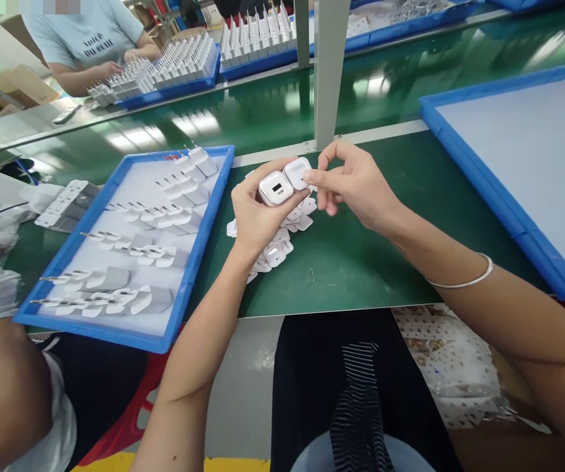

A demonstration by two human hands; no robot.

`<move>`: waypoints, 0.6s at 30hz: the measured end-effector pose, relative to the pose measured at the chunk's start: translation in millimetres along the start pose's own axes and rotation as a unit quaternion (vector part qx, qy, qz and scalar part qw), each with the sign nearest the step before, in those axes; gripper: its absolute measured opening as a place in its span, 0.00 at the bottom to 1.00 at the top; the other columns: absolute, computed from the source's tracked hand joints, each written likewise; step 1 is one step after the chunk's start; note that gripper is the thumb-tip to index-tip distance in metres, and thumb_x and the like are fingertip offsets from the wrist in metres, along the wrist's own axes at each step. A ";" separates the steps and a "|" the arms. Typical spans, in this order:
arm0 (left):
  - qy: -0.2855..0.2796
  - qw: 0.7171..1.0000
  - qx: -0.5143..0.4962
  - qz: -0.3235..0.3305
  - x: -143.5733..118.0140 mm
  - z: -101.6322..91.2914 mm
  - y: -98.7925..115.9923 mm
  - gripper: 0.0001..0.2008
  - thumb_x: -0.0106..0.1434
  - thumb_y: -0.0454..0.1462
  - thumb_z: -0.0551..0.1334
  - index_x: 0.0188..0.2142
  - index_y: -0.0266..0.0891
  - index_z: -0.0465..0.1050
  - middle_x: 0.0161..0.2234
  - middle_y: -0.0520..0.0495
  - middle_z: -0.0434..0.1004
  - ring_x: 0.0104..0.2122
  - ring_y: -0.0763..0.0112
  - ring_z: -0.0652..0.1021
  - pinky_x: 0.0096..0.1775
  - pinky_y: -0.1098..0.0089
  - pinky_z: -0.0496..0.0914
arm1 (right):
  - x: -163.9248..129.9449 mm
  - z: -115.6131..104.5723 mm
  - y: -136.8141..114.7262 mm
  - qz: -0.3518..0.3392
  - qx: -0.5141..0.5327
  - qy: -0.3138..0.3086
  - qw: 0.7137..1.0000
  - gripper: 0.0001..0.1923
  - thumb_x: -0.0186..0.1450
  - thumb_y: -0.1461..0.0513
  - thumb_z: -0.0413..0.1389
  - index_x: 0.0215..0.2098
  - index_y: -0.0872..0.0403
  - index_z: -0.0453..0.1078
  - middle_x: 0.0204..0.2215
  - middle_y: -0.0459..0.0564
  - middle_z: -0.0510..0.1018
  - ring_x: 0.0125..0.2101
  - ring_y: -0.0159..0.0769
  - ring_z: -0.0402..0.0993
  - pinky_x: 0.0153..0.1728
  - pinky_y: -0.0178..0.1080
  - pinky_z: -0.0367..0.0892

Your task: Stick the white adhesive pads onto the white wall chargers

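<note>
My left hand [253, 216] grips a white charger block [275, 189] with its port face toward me. A second white charger block [297, 173] sits beside the first, touching it. My right hand [356, 187] pinches this second block with thumb and forefinger. Both hands hover above a small heap of loose white plug parts [282, 239] lying on the green work mat [356, 255].
A blue tray [204, 236] at my left holds rows of white chargers lying flat. Another blue tray [513, 216] with a white liner is at my right. A grey post [329, 72] stands behind my hands. Across the belt, another person handles chargers in a blue tray [164, 88].
</note>
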State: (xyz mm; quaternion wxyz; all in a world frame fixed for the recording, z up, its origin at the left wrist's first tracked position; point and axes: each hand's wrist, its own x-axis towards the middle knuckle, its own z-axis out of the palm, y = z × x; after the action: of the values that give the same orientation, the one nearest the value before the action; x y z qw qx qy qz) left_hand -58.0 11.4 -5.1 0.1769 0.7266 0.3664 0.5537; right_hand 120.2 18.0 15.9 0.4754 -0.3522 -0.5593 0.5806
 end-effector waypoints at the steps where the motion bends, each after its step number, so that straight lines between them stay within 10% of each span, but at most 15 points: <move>1: 0.000 1.000 -0.020 0.000 1.2 -0.8 1.6 0.21 0.55 0.46 0.74 0.47 0.44 0.77 0.45 0.48 0.83 0.45 0.60 0.82 0.48 0.57 0.80 | 0.7 -0.2 -0.8 0.003 0.021 -0.022 1.000 0.22 0.58 0.50 0.70 0.32 0.50 0.62 0.19 0.41 0.70 0.18 0.30 0.69 0.21 0.35 0.66; 6: -0.007 0.995 -0.094 0.013 5.5 -5.9 8.8 0.21 0.53 0.44 0.76 0.46 0.45 0.80 0.44 0.48 0.84 0.45 0.61 0.83 0.49 0.60 0.80 | 2.1 -1.6 -4.5 0.013 0.099 -0.101 0.990 0.22 0.64 0.43 0.61 0.32 0.51 0.66 0.20 0.44 0.72 0.19 0.31 0.69 0.21 0.36 0.67; 18: -0.016 0.993 -0.109 -0.040 3.5 -2.1 1.3 0.21 0.49 0.39 0.78 0.43 0.45 0.81 0.42 0.48 0.84 0.43 0.60 0.83 0.45 0.61 0.80 | 9.8 -8.0 1.0 -0.035 -0.020 -0.036 0.999 0.23 0.63 0.42 0.61 0.29 0.50 0.65 0.16 0.42 0.72 0.14 0.29 0.65 0.16 0.33 0.61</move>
State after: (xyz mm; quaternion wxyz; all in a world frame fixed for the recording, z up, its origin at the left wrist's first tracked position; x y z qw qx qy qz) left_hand -59.1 12.8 -1.1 0.2832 0.6967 0.3296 0.5709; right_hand 124.7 29.9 15.1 0.4675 -0.3206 -0.5994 0.5651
